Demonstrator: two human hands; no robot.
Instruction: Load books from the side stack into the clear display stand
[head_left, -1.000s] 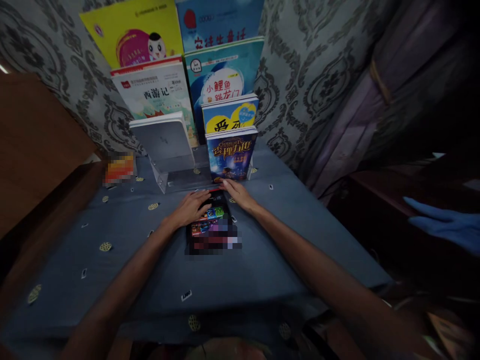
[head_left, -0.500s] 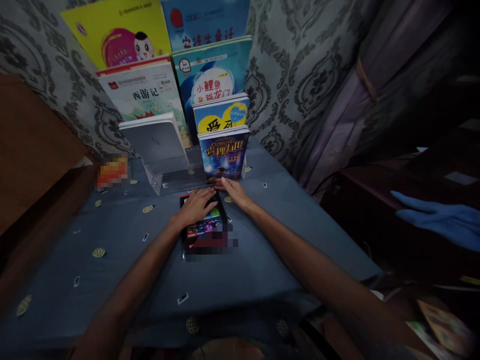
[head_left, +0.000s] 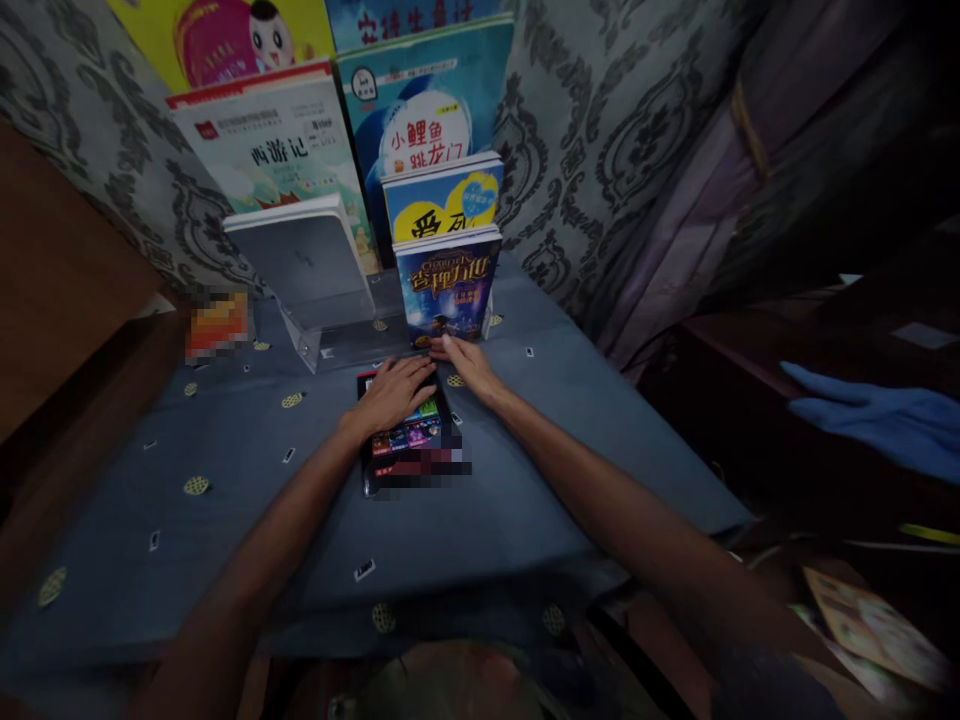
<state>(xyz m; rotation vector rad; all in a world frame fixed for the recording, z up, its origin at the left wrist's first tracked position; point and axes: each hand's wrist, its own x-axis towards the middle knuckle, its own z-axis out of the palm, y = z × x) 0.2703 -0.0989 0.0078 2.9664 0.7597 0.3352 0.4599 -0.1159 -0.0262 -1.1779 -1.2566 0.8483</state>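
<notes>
A dark book with a colourful cover lies flat on the blue-grey tablecloth. My left hand rests flat on the book's far half, fingers stretched out. My right hand lies beside it on the cloth, fingers extended, its fingertips at the book's far right corner and at the foot of a dark blue book standing in a clear tiered stand.
The stand holds more upright books: a grey one, a blue-yellow one, a white one, a teal one. Patterned wallpaper is behind. Another person's blue-gloved hand reaches in at right. A wooden panel stands at left.
Both hands and the flat book have slid a little farther toward the stand; the view has tipped slightly downward. The gloved hand stays at the right.
</notes>
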